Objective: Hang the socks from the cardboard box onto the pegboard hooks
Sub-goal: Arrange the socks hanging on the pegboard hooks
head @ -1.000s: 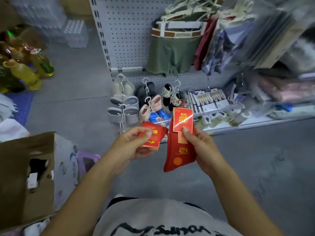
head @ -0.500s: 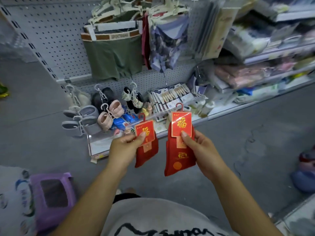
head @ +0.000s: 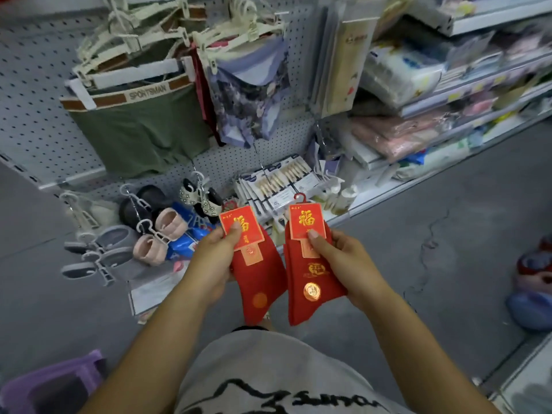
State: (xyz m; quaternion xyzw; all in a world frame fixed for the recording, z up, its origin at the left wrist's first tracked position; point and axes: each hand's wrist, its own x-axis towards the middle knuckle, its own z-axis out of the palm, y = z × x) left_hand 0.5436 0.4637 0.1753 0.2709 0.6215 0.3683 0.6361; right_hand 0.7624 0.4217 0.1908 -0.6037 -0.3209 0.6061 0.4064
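Note:
I hold two pairs of red socks side by side in front of me, each with a red and gold card label. My left hand [head: 213, 259] pinches the left pair of socks [head: 257, 282] with the thumb on its label. My right hand [head: 343, 261] pinches the right pair of socks [head: 310, 282], which has a red plastic hook at its top. The grey pegboard [head: 33, 115] rises behind them, at arm's length. The cardboard box is out of view.
Underwear on cream hangers [head: 140, 127] fills the pegboard's upper part. Small shoes on clips [head: 149, 231] and packets of clothes pegs [head: 277, 186] hang low. Shelves of packaged goods [head: 418, 100] run to the right. A purple stool [head: 50, 383] stands at lower left on the grey floor.
My view has swung right and up, so the cardboard box has left the frame. The left pair of socks has unfolded and both pairs now hang level, closer to the pegboard.

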